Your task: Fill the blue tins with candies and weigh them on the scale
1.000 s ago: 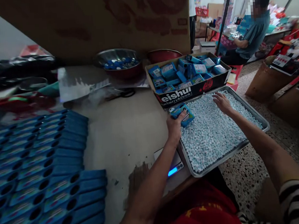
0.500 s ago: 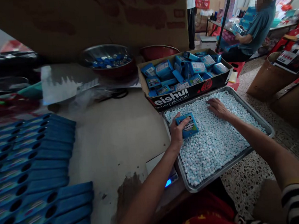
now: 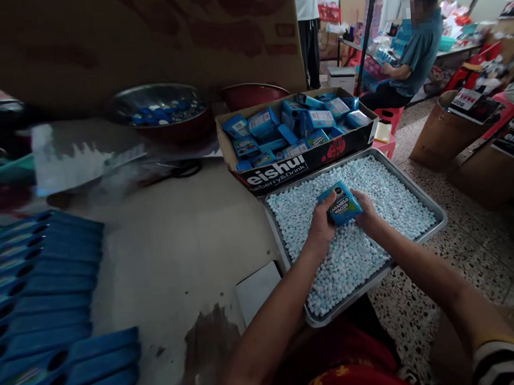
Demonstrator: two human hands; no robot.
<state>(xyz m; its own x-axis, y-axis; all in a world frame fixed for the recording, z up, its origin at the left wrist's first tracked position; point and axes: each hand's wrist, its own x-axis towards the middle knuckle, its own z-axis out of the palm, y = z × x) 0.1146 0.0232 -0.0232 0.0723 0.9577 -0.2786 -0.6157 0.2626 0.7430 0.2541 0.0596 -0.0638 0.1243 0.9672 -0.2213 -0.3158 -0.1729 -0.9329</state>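
Observation:
My left hand [image 3: 322, 220] grips a small blue candy box [image 3: 345, 204] printed "Caramelo Macizo", its thumb across the printed face. Against the box's right end is my right hand [image 3: 365, 210], its fingers curled in and partly hidden. Whether it holds anything cannot be made out. Both hands are above a metal tray [image 3: 435, 225] spread with small pale blue and white candies [image 3: 345, 280].
Behind the tray, an open carton [image 3: 282, 170] holds several blue boxes. Rows of blue boxes [image 3: 50, 298] lie at left. A flat scale [image 3: 258, 288] sits beside the tray. Bowls [image 3: 165, 114] stand at the back; a seated person [image 3: 422, 49] works at far right.
My right hand has come up from the candies to the right end of the box. My left hand has brought the box toward the tray's middle and tilted it. The camera view has shifted right.

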